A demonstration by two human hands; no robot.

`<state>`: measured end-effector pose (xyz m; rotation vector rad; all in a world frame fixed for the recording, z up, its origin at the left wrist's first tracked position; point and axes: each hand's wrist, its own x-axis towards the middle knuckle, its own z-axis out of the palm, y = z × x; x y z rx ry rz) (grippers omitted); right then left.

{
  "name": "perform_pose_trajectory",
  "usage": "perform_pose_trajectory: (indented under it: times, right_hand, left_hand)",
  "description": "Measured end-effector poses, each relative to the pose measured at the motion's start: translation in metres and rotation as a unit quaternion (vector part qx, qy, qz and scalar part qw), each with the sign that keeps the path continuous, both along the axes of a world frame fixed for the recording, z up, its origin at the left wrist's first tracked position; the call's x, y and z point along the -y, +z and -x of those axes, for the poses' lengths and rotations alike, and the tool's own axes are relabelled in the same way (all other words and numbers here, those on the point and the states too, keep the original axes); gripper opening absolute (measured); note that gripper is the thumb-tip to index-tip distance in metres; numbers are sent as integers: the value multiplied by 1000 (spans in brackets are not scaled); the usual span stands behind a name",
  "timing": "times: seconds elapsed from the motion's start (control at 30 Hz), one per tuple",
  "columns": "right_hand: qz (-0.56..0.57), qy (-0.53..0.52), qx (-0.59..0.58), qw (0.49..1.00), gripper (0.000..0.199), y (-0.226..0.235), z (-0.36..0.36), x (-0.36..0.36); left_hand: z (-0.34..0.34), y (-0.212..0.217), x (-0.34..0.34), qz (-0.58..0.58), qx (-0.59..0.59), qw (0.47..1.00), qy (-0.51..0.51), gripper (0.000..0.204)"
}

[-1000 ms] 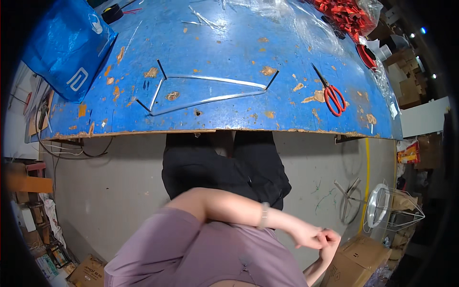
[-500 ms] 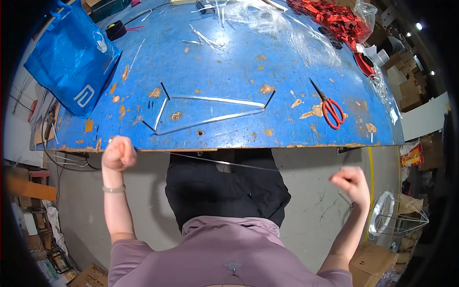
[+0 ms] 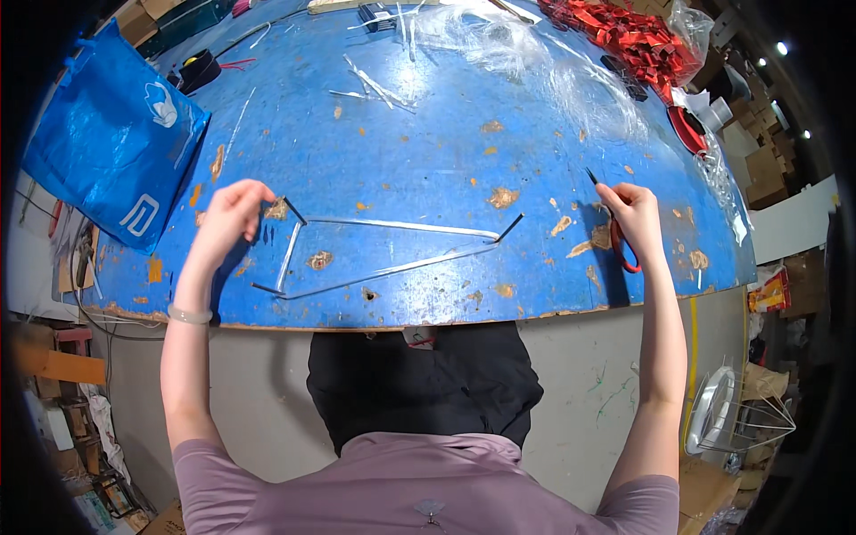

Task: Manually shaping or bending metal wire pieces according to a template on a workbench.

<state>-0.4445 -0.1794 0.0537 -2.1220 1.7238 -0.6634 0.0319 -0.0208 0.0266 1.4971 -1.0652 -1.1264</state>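
A thin silvery strip [image 3: 401, 226] runs in a long narrow loop round slender black pegs on the blue worktable [image 3: 428, 160]. Just left of the loop, beside the upper-left peg [image 3: 295, 211], is my left hand [image 3: 234, 218], closed with fingers curled and thumb side toward the peg. On the right, my right hand [image 3: 633, 214] is closed in a pinch over the red-handled scissors [image 3: 628, 254] and hides their middle; only the dark tip and part of a handle loop show. What either hand pinches is hidden or too fine to see.
A blue bag [image 3: 116, 143] stands at the left edge near a black tape roll [image 3: 198, 71]. Several white strips [image 3: 379, 87] lie farther back. Clear plastic film [image 3: 571, 89] and red ribbon [image 3: 633, 45] are heaped at the back right.
Both hands have risen from in front of the table edge to over the tabletop. The thin line earlier stretched between them is no longer visible. The view has shifted slightly.
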Motion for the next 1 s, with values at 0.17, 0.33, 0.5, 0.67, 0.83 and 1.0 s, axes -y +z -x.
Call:
perform_pose_trajectory:
  times: [0.17, 0.33, 0.5, 0.67, 0.83, 1.0]
  right_hand:
    - [29, -48, -43, 998, 37, -25, 62, -14]
    - [-11, -134, -56, 989, 40, -27, 139, -90]
    - [-99, -270, 48, 956, 37, -40, 206, -236]
    - [-213, -334, 172, 902, 32, -50, 181, -380]
    - [-38, -128, 432, 892, 34, -26, 105, -395]
    - [-86, 17, 202, 975, 23, 19, 99, -343]
  left_hand:
    - [24, -12, -4, 142, 534, 827, -99, 20]
    - [19, 4, -8, 163, 541, 810, -158, 18]
    - [29, 57, -33, 191, 469, 862, -25, 16]
    - [170, 53, -59, 322, 293, 852, -289, 20]
    - [369, 9, -117, 345, 24, 781, -520, 54]
    - [334, -3, -132, -9, -276, 673, -686, 32]
